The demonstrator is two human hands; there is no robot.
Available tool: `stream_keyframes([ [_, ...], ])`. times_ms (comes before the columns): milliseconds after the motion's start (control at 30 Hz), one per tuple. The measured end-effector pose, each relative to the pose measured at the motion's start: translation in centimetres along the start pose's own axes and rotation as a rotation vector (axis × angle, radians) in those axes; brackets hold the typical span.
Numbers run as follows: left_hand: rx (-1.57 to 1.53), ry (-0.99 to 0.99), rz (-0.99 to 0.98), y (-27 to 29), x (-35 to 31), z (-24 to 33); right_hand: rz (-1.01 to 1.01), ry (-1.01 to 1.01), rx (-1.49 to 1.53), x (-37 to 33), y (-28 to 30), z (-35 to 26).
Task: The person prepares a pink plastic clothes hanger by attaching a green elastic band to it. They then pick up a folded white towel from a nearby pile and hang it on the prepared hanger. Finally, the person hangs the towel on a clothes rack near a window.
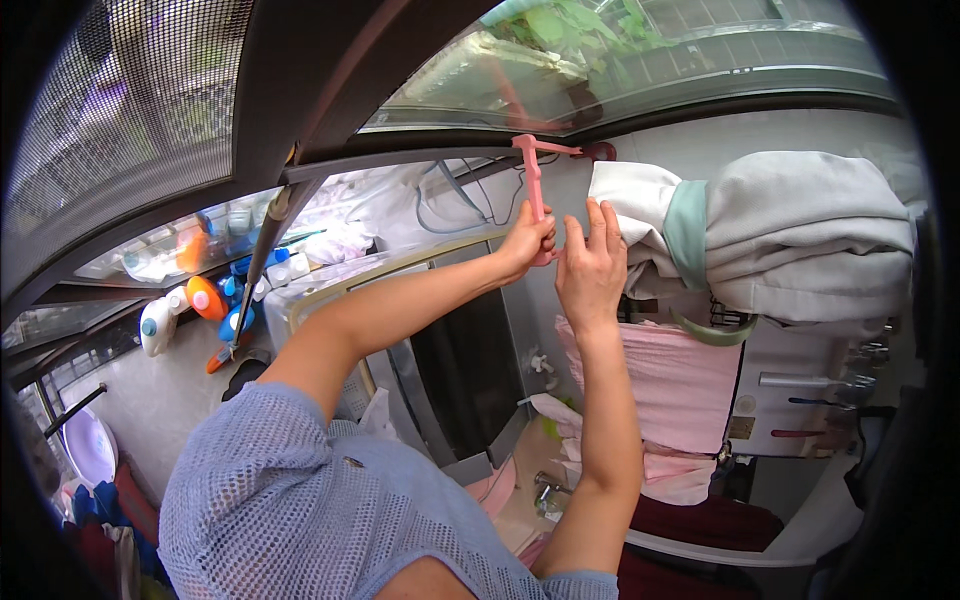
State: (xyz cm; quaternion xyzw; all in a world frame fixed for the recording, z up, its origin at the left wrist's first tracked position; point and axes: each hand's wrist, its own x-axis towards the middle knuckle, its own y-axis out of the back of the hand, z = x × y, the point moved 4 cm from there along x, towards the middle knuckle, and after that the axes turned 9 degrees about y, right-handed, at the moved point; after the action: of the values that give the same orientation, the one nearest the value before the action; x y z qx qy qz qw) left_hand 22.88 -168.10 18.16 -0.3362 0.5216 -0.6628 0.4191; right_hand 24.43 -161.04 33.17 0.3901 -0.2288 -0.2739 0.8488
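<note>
My left hand (528, 242) is closed round the lower part of a pink jointed plastic arm (534, 178). The arm bends at its top, and its thin upper bar runs right to a dark red mount (598, 152) on the wall by the window. Just right of the left hand, my right hand (594, 262) is raised with its fingers stretched upward. Its fingertips come up beside the edge of a light grey curtain (800, 235), gathered by a pale green tie (686, 232). Whether they touch the curtain I cannot tell.
A dark window frame (370, 80) crosses overhead. Below my left arm stands a grey appliance with a dark front (465, 350). Pink towels (665, 385) hang to the right, above a sink tap (548, 490). Several bottles (205, 298) and a black-handled pole (262, 262) are at the left.
</note>
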Motion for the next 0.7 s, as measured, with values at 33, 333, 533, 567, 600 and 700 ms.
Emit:
stream_keyframes([
  [33, -0.016, 0.003, -0.024, 0.1, 0.8, 0.1, 0.001, 0.007, -0.001, 0.3, 0.1, 0.0],
  [333, -0.003, 0.080, -0.006, -1.9, 3.4, -1.3, -0.093, -0.057, -0.030, -2.2, 0.8, 1.7],
  [533, -0.011, 0.101, 0.020, -0.5, 3.3, -1.9, -0.092, -0.022, 0.005, -3.8, 1.3, 2.3],
  [567, 0.000, 0.095, 0.027, 0.1, 3.4, -1.8, -0.080, -0.018, 0.014, -3.8, 1.3, 2.4],
  [600, 0.010, 0.096, 0.031, 0.4, 3.2, -1.9, -0.089, -0.033, 0.022, -4.1, 1.3, 2.7],
  [700, 0.075, 0.120, 0.052, 1.1, 2.7, -2.3, -0.106, -0.069, 0.039, -5.0, 1.1, 3.5],
])
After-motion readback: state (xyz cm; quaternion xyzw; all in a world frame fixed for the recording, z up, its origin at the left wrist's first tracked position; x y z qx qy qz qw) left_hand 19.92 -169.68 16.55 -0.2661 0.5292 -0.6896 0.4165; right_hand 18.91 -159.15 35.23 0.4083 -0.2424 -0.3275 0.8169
